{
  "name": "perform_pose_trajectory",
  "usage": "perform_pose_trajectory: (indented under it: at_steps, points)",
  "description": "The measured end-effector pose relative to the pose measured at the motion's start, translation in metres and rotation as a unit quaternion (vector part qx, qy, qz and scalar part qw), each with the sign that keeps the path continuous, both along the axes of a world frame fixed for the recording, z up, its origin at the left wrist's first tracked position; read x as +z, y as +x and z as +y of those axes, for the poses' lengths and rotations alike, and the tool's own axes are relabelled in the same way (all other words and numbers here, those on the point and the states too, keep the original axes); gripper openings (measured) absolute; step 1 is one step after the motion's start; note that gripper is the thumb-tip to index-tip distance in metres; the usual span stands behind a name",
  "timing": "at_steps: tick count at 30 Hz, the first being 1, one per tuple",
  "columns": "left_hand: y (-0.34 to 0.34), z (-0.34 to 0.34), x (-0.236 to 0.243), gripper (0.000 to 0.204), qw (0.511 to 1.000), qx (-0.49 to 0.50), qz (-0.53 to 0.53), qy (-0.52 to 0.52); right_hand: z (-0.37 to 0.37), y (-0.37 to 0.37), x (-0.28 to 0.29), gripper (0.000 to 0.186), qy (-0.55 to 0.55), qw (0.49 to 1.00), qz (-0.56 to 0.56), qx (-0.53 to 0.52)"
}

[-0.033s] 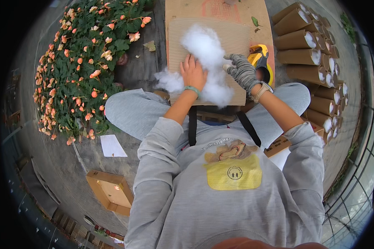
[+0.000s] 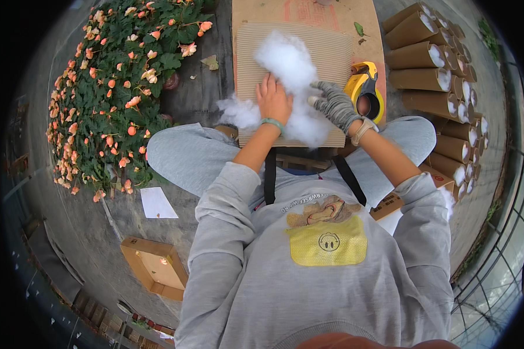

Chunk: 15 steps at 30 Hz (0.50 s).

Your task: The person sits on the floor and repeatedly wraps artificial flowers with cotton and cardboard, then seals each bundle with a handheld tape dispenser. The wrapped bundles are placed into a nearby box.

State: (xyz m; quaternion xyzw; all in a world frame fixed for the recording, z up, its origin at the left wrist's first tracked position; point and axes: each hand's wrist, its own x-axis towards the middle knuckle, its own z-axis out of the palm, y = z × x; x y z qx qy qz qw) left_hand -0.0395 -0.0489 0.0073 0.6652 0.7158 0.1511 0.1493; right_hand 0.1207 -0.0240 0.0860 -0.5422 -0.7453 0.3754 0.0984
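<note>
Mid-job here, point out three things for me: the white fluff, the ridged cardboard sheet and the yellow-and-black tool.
White fluff (image 2: 288,58): head view, on its upper clump.
Ridged cardboard sheet (image 2: 333,51): head view, on its bare upper right part.
Yellow-and-black tool (image 2: 367,87): head view, on its black middle.

Corrugated sheet (image 2: 333,49), partly invisible beneath fluff (image 2: 286,57)
</note>
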Motion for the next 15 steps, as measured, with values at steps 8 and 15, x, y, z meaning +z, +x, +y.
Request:
perform_pose_trajectory:
  at_steps: [8,15]
  points:
    - [-0.026,-0.021,0.051,0.035,0.949,0.056,-0.169,0.26,-0.007,0.032,0.023,0.031,0.088,0.976,0.103,-0.17]
    - [-0.056,-0.053,-0.008,0.023,0.892,0.407,-0.191,0.052,0.035,-0.042,-0.038,0.071,0.146,0.957,-0.228,0.107]
